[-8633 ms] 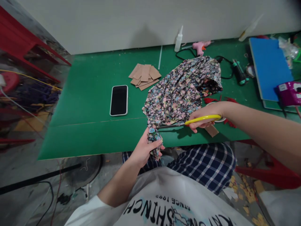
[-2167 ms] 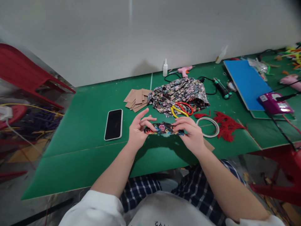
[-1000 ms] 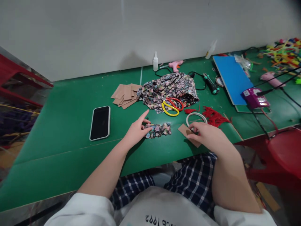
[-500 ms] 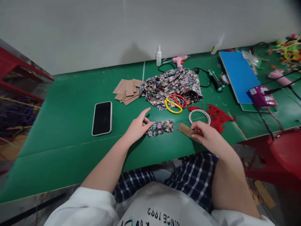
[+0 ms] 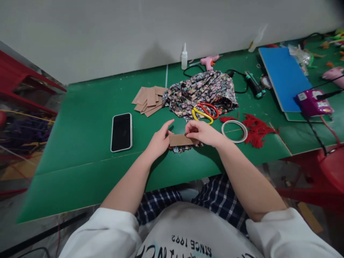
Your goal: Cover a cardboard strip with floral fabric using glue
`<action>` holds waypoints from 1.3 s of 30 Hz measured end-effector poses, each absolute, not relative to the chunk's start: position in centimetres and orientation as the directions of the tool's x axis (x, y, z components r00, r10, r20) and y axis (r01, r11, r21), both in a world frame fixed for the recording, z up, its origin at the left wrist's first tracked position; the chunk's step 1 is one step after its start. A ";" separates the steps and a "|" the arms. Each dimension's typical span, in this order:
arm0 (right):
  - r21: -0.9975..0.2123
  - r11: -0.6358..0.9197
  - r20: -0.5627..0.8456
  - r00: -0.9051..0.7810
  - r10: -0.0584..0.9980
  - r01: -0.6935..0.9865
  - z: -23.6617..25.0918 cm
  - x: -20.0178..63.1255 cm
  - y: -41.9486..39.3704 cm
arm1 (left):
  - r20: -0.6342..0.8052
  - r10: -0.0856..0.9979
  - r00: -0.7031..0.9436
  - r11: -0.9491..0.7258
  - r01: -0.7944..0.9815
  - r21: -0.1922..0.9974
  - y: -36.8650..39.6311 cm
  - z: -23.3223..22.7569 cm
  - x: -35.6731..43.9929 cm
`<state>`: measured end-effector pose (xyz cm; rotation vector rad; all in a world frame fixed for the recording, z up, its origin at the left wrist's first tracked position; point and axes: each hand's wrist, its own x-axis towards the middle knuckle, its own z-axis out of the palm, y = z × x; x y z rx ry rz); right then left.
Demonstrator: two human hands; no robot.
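A brown cardboard strip (image 5: pixel 178 140) lies flat over a small piece of floral fabric (image 5: pixel 183 148), whose ragged lower edge shows below it. My right hand (image 5: pixel 201 132) pinches the strip's upper edge near its right end, thumb and fingertips together. At the left end, my left hand (image 5: pixel 159 144) holds the fabric's edge against the table, with one finger stretched out above; its fingertips are partly hidden by the strip. Just beyond my right hand are scissors (image 5: pixel 203 114) with one yellow and one red handle, lying against a crumpled floral cloth (image 5: pixel 201 89).
Left of my hands lies a phone (image 5: pixel 122 132); behind it, a pile of cardboard pieces (image 5: pixel 149 100). To the right are a tape roll (image 5: pixel 224 129), red tassels (image 5: pixel 256 132), a cutter (image 5: pixel 255 85), a blue board (image 5: pixel 285 79) and a purple device (image 5: pixel 314 103). A glue bottle (image 5: pixel 184 60) and pink glue gun (image 5: pixel 209 62) stand behind.
My right hand has carried the cardboard strip leftward and laid it over the floral fabric piece. My left hand stays at the fabric's left end. The view has shifted slightly.
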<state>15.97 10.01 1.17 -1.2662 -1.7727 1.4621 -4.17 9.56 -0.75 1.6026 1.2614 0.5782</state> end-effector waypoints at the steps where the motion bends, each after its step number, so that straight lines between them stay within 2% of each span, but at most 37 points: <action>1: -0.944 -0.039 -0.185 -0.429 0.884 0.327 0.9 16.0 9.9 | -0.196 0.918 0.344 0.017 0.460 0.888 9.6 -0.6 -4.1; 11: -0.925 0.011 -0.146 -0.383 0.912 0.379 0.3 17.1 9.4 | -0.241 0.919 0.313 0.042 0.528 0.848 9.4 0.3 -3.6; 21: -0.917 0.028 -0.136 -0.377 0.916 0.399 -0.3 17.1 9.2 | -0.151 0.931 0.331 -0.125 0.682 0.721 9.2 0.6 -3.8; 28: -0.930 0.032 -0.109 -0.357 0.928 0.367 0.5 17.0 9.0 | -0.111 0.929 0.352 -0.188 0.711 0.678 9.3 0.5 -3.7; 34: -0.894 0.055 -0.112 -0.342 0.933 0.444 -0.2 16.7 9.2 | -0.087 0.929 0.360 -0.220 0.726 0.652 9.3 0.3 -3.8; 39: -0.850 0.147 -0.044 -0.346 0.937 0.507 -0.6 16.5 9.0 | -0.075 0.928 0.365 -0.248 0.756 0.605 9.3 0.2 -3.7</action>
